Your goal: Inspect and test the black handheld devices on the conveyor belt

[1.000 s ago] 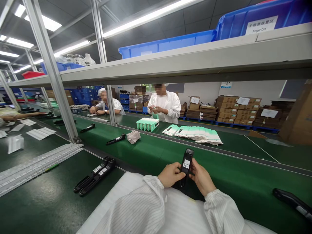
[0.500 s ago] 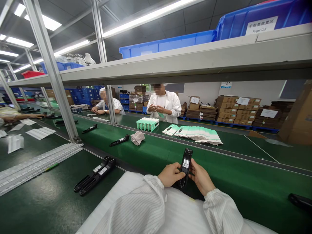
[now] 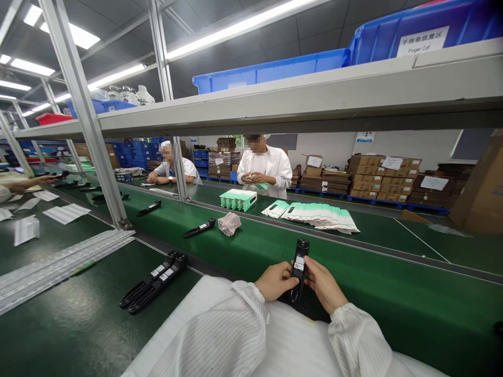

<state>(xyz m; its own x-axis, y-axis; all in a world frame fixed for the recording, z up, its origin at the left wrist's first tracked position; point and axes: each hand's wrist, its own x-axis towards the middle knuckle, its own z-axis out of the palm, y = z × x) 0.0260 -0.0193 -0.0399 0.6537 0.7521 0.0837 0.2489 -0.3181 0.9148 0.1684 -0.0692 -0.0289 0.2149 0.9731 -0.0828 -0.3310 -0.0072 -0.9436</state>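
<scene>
One black device (image 3: 299, 270) was held near-upright in both hands, seen against the green belt (image 3: 377, 298), white labels (image 3: 301, 261) facing the wearer. Left hand (image 3: 274, 281): fingers curled, thumb against the device's lower front. Right hand (image 3: 325, 287): partly closed, fingers gripping the device's right edge. Two similar devices (image 3: 168, 272) lay side by side on the dark green desk (image 3: 58, 330), left of a white sheet (image 3: 200, 301). Another device (image 3: 199, 228) lay on the belt, just beside a crumpled cloth bundle (image 3: 230, 224).

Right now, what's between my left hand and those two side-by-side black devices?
In the head view, from the two devices to your left hand: green tabletop, white sheeting, your left cuff.
</scene>
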